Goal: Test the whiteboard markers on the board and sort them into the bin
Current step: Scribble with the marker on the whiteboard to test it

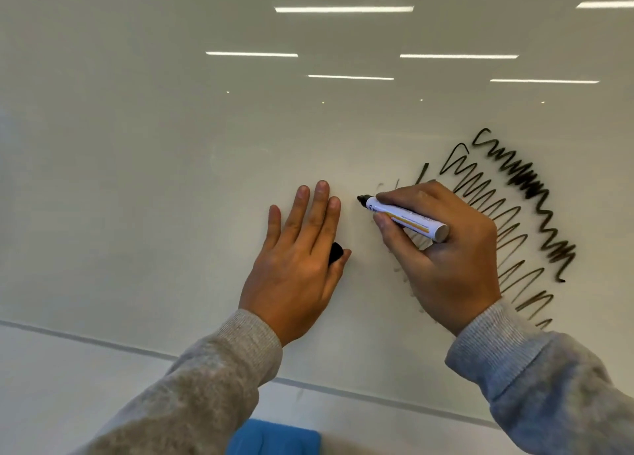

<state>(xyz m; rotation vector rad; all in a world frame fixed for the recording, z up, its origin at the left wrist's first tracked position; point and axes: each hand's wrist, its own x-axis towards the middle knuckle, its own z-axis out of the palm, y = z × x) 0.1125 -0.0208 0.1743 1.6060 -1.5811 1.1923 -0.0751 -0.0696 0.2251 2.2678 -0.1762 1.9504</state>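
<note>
your right hand [442, 248] grips the white marker [404, 216], black tip on the whiteboard [171, 145] just left of the black scribbles [507, 221], which your hand partly hides. your left hand [298, 259] lies flat on the board, fingers straight, thumb pinning a black cap [335, 253], mostly hidden. a blue object [274, 437] is cut off at the bottom edge, unclear what it is.

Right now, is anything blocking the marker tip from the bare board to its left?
Nothing visible touches the tip of the marker in the right hand, but the left hand, pressed flat, covers the board just beyond.
</note>
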